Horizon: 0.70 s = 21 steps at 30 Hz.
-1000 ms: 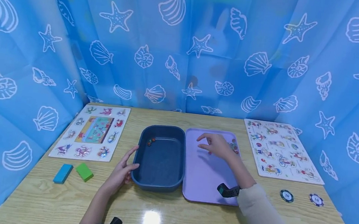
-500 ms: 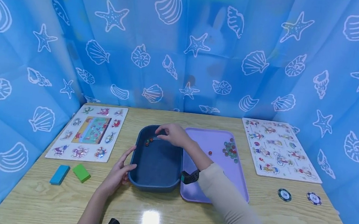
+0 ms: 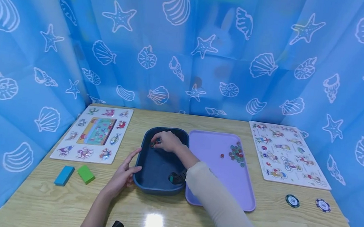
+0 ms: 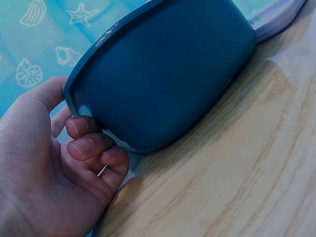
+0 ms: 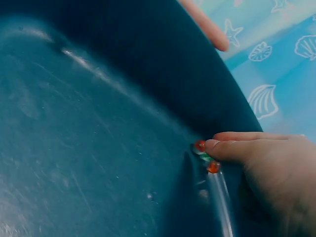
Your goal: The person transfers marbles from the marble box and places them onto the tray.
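My left hand (image 3: 122,176) holds the left wall of a dark blue bin (image 3: 159,191). In the left wrist view its fingers (image 4: 84,145) curl against the bin's outer side near the rim. Down inside the bin, at the far left corner, my right hand (image 3: 169,142) has its fingertips on a small group of glass marbles. The right wrist view shows an orange-red marble (image 5: 199,146) at the fingertips, pinched as far as can be seen. A green marble (image 5: 206,157) and another orange one (image 5: 213,167) lie right beside it. The hand partly covers the group.
A lilac tray (image 3: 207,187) stands against the bin's right side, with several red and green marbles (image 3: 237,154) and a lone red one (image 3: 222,156). Puzzle boards (image 3: 124,114) (image 3: 290,155), blocks (image 3: 64,175) (image 3: 86,174) and poker chips (image 3: 292,200) (image 3: 323,205) lie around.
My right hand has moved left from over the lilac tray into the bin and down to the marbles at its far left corner. The left hand has stayed on the bin.
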{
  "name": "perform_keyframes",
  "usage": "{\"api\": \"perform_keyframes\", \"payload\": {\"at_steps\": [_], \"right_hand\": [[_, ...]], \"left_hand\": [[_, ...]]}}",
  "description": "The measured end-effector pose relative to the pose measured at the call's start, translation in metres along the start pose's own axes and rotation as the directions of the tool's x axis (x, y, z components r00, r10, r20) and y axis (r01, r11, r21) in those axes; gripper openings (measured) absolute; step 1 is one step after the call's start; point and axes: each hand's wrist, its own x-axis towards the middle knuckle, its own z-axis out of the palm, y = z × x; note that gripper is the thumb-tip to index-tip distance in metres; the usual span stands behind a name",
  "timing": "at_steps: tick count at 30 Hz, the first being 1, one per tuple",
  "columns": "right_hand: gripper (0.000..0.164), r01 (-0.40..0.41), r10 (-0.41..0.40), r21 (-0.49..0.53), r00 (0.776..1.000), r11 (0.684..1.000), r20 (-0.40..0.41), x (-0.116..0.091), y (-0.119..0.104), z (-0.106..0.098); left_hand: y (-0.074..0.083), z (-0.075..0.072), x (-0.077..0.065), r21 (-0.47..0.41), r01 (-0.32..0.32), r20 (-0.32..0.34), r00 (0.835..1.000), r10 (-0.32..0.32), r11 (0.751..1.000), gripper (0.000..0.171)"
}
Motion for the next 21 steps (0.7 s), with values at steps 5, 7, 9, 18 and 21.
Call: {"api": "perform_keyframes", "payload": {"at_steps": [5, 7, 9, 18, 21], "right_hand": [[0.018, -0.007, 0.008, -0.031, 0.999, 1.000, 0.039, 0.002, -0.002, 0.006], [0.015, -0.005, 0.007, -0.037, 0.999, 0.999, 0.052, 0.001, -0.001, 0.007], [0.013, 0.006, -0.004, -0.034, 0.998, 0.999, 0.059, -0.001, 0.000, 0.005], [0.013, 0.110, -0.106, 0.080, 0.993, 0.991, -0.050, -0.022, 0.001, -0.024], [0.016, 0.130, -0.117, 0.134, 0.988, 0.982, -0.102, -0.038, 0.006, -0.039]], "left_hand": [[-0.001, -0.001, 0.000, 0.003, 0.003, -0.010, 1.000, -0.003, 1.000, 0.054], [-0.001, -0.001, 0.001, 0.005, 0.009, -0.010, 1.000, -0.008, 1.000, 0.054], [0.001, 0.000, 0.001, 0.001, 0.011, -0.003, 1.000, -0.011, 1.000, 0.055], [0.016, 0.007, -0.007, 0.007, 0.018, 0.024, 1.000, -0.018, 1.000, 0.057], [0.018, 0.008, -0.009, 0.010, 0.019, 0.020, 1.000, -0.019, 1.000, 0.056]]}}
